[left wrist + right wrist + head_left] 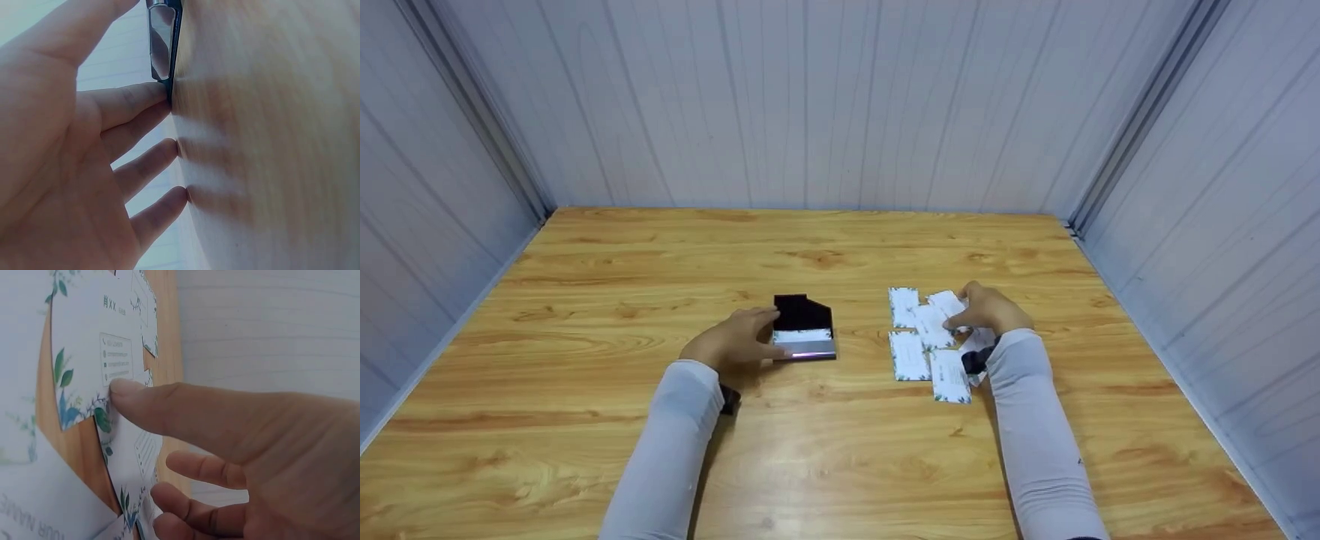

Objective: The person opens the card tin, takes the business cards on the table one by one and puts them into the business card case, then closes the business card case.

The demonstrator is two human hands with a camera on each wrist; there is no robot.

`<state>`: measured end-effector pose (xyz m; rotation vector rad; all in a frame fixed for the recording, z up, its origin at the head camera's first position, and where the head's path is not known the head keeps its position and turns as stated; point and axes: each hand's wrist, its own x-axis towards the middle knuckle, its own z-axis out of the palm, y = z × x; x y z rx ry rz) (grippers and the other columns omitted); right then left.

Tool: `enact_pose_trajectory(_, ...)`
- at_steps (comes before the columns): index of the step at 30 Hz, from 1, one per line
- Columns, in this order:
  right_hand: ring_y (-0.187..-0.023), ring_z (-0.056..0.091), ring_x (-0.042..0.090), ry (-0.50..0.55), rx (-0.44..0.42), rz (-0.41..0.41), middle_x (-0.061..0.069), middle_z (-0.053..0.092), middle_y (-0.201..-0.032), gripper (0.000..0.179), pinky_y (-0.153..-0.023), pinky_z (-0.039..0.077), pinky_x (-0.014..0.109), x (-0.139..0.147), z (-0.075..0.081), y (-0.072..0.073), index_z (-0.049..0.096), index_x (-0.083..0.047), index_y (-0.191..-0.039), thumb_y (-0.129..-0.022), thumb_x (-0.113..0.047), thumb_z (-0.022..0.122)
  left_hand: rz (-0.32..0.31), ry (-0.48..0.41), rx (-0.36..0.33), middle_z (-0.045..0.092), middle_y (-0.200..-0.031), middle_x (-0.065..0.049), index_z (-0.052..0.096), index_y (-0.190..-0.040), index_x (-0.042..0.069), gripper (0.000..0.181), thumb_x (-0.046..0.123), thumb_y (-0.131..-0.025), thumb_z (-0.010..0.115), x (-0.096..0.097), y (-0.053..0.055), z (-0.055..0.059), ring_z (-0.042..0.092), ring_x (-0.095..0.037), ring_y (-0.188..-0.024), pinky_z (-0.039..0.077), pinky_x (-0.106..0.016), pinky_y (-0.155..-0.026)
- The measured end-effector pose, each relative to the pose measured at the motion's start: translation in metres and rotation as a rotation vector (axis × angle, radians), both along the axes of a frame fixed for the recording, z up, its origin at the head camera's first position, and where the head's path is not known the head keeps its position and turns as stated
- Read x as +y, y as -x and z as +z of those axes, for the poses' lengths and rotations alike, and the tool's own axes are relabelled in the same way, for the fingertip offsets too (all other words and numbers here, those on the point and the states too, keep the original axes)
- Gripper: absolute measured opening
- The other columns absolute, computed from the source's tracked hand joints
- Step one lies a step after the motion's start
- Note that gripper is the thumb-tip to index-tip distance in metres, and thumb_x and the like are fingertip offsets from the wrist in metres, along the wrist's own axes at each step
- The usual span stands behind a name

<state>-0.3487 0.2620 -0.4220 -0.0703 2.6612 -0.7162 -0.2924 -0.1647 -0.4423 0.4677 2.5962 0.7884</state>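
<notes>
Near the middle of the desk [810,442] lies a flat card case [801,319], opened out, its dark lid on the far side and its shiny silver half towards the person. A white card [808,335] with a leafy border shows inside, tucked behind the silver front.

The left hand [737,337] is at the left side of the case, thumb and fingers spread wide: the thumb lies by the near corner, and a fingertip touches the edge of the lid. From the left wrist, the two lowest fingers can be seen reaching down to the wood, all fairly straight.

Over to the right, well apart from the case, several loose white cards [909,356] are scattered, some overlapping, with green and blue leaves printed at their corners. The right hand [996,309] is over the far right part of them. Its thumb presses on a printed card [84,343] near the lower edge, while the other fingers stand apart from the thumb, loosely bent.

Both arms wear pale sleeves [1039,435]; a small black object [976,360] sits under the right wrist. Pale panelled walls [840,105] stand behind and on both sides.
</notes>
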Motion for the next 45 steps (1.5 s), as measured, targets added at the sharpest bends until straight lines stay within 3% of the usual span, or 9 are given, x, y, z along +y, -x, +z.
enact_pose_trajectory(8, -0.126, 0.046, 0.04, 0.051, -0.005, -0.003, 0.029, 0.042, -0.146, 0.076, -0.104, 0.04, 0.055, 0.007, -0.005, 0.001, 0.038, 0.004, -0.145, -0.091, -0.034, 0.075, 0.006, 0.005, 0.0, 0.019, -0.165, -0.014, 0.023, -0.161, 0.011, 0.088, 0.05, -0.095, 0.067, 0.0, -0.001, -0.001, 0.011, -0.036, -0.151, 0.02, -0.058, -0.117)
enact_pose_trajectory(15, -0.108, 0.052, 0.034, 0.103, 0.005, 0.015, 0.027, 0.051, -0.132, 0.07, -0.094, 0.043, 0.048, 0.009, -0.008, 0.005, 0.038, 0.006, -0.14, -0.091, -0.028, 0.075, 0.011, 0.003, -0.008, 0.019, -0.165, -0.013, 0.024, -0.161, 0.012, 0.089, 0.05, -0.094, 0.067, 0.0, 0.0, -0.001, 0.011, -0.036, -0.151, 0.019, -0.058, -0.118)
enact_pose_trajectory(20, -0.096, 0.055, 0.028, 0.107, 0.018, 0.048, 0.022, 0.055, -0.118, 0.053, -0.086, 0.044, 0.043, 0.011, -0.006, 0.006, 0.04, 0.003, -0.139, -0.099, -0.025, 0.062, -0.001, 0.005, 0.01, 0.02, -0.164, -0.014, 0.024, -0.161, 0.01, 0.091, 0.053, -0.093, 0.068, -0.001, 0.0, 0.0, 0.011, -0.036, -0.151, 0.018, -0.058, -0.117)
enact_pose_trajectory(24, -0.09, 0.055, 0.027, 0.209, 0.009, 0.061, 0.018, 0.055, -0.106, 0.039, -0.082, 0.046, 0.041, 0.016, -0.004, 0.008, 0.043, 0.003, -0.138, -0.104, -0.016, 0.05, 0.0, 0.005, 0.011, 0.02, -0.164, -0.014, 0.024, -0.161, 0.01, 0.092, 0.053, -0.093, 0.068, -0.001, -0.001, 0.0, 0.011, -0.037, -0.151, 0.018, -0.059, -0.117)
enact_pose_trajectory(28, -0.093, 0.052, 0.025, 0.3, 0.018, 0.094, 0.02, 0.052, -0.115, 0.039, -0.084, 0.046, 0.042, 0.021, -0.001, 0.007, 0.043, 0.004, -0.14, -0.105, -0.013, 0.045, 0.0, 0.003, 0.01, 0.02, -0.164, -0.015, 0.023, -0.161, 0.01, 0.092, 0.054, -0.093, 0.067, -0.001, -0.002, 0.0, 0.012, -0.037, -0.151, 0.019, -0.059, -0.117)
enact_pose_trajectory(34, -0.084, 0.058, 0.031, 0.34, 0.118, 0.112, 0.025, 0.053, -0.118, 0.042, -0.079, 0.053, 0.047, 0.023, 0.003, 0.004, 0.043, -0.002, -0.145, -0.107, -0.018, 0.047, 0.008, 0.006, 0.004, 0.019, -0.165, -0.013, 0.024, -0.161, 0.012, 0.092, 0.055, -0.092, 0.067, 0.0, -0.002, -0.001, 0.012, -0.036, -0.151, 0.019, -0.059, -0.117)
enact_pose_trajectory(45, -0.094, 0.061, 0.032, 0.329, 0.224, 0.112, 0.02, 0.06, -0.109, 0.042, -0.084, 0.055, 0.048, 0.017, 0.004, 0.006, 0.05, -0.009, -0.147, -0.107, -0.02, 0.051, 0.0, 0.007, 0.007, 0.02, -0.164, -0.013, 0.023, -0.161, 0.012, 0.091, 0.053, -0.093, 0.067, -0.001, 0.001, -0.002, 0.012, -0.036, -0.151, 0.019, -0.057, -0.118)
